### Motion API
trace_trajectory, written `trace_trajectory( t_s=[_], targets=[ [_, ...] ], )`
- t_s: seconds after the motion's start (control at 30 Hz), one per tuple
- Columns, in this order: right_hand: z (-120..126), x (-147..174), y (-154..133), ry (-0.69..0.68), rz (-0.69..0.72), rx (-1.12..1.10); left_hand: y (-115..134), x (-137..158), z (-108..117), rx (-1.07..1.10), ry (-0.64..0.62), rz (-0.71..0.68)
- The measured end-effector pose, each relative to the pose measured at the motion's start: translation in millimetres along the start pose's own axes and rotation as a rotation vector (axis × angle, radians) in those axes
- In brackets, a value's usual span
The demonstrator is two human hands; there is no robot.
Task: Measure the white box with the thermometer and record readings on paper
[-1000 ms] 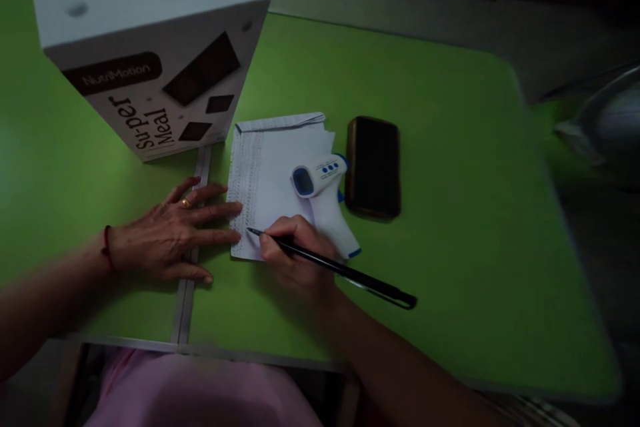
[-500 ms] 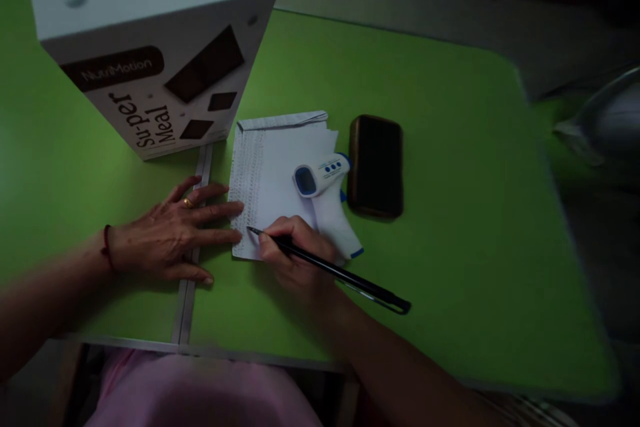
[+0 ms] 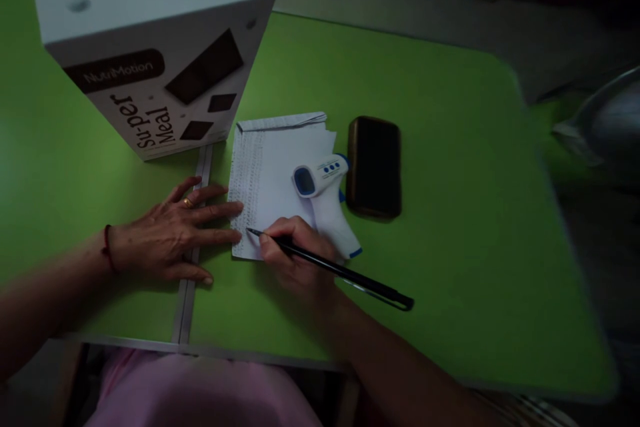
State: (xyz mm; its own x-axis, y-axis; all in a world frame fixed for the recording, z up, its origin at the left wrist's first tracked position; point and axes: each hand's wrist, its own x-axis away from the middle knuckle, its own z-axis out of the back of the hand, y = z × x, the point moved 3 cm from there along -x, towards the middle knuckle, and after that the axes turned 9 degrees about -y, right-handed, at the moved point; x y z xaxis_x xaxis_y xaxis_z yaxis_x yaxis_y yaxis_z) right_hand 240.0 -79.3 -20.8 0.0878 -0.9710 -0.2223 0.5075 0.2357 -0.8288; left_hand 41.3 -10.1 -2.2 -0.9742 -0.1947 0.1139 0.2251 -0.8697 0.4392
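Observation:
A notepad (image 3: 280, 147) lies on the green table, its left side covered in small columns of handwriting. My left hand (image 3: 177, 233) is spread flat, two fingertips on the pad's left edge and the rest on the table. Pinched in my right hand (image 3: 300, 257) is a black pen (image 3: 345, 272), its tip at the written columns on the lower left of the page. On the pad's right part rests a white and blue infrared thermometer (image 3: 333, 207), partly behind my right hand. Beside it lies a dark phone (image 3: 375, 167) in a brown case.
A tall white NutriMotion box (image 3: 160, 60) stands behind my left hand. The green table (image 3: 475, 213) has a metal seam (image 3: 186, 307) running under my left hand. A shiny grey object (image 3: 610, 117) sits past the table's right edge.
Both hands keep their places. The pen's back end has tilted very slightly up and right, its tip staying near the same spot. The whole view has shifted a little.

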Motion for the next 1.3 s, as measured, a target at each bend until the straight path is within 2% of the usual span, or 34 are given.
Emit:
trace_trajectory(
  t_s=[0.2,0.47,0.8,1.3],
  targets=[
    [0.3,0.0,0.6,0.022,-0.046,0.082,-0.9,-0.1,-1.2,-0.003,-0.014,0.01],
    [-1.0,0.4,1.2,0.002,-0.048,0.055,-0.8,0.1,-0.9,-0.011,0.007,-0.001],
    [1.0,-0.5,-1.0,0.01,0.027,0.067,-1.7,0.7,-1.7,-0.01,0.0,0.007],
    [0.4,0.6,1.6,0.033,-0.028,0.07,-2.5,0.7,-1.7,-0.005,-0.025,0.005]
  ],
)
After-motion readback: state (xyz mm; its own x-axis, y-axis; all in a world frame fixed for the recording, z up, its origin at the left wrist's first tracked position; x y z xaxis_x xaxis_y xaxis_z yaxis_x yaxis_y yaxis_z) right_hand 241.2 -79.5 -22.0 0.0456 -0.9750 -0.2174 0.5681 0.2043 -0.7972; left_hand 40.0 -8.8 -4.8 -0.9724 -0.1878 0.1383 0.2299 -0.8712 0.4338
